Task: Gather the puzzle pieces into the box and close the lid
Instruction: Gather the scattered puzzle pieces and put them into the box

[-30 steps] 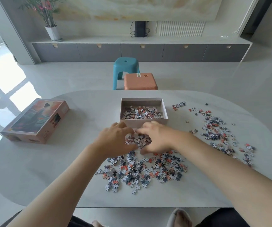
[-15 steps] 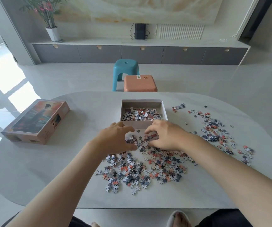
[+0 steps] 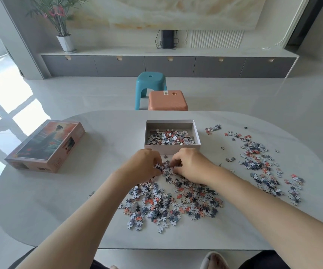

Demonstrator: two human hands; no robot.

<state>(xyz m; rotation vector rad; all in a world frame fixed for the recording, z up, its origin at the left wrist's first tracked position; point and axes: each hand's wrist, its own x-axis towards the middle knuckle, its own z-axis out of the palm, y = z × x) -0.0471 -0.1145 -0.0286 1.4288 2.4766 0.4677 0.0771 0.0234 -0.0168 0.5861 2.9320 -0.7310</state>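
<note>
The open white box (image 3: 172, 148) stands mid-table with several puzzle pieces inside. Just in front of it my left hand (image 3: 142, 166) and my right hand (image 3: 190, 164) face each other, fingers curled round a small clump of puzzle pieces (image 3: 166, 168) squeezed between them on the table. A big loose heap of pieces (image 3: 173, 202) lies under my wrists toward me. A second scatter of pieces (image 3: 263, 162) spreads over the right side. The picture lid (image 3: 46, 144) lies at the left.
The grey oval table (image 3: 50, 200) carries everything. Beyond its far edge stand a teal stool (image 3: 151, 84) and an orange stool (image 3: 168, 100). A low grey cabinet (image 3: 168, 66) and a potted plant (image 3: 65, 42) line the back wall.
Both hands have slid slightly back from the box and drawn together, bunching pieces between them.
</note>
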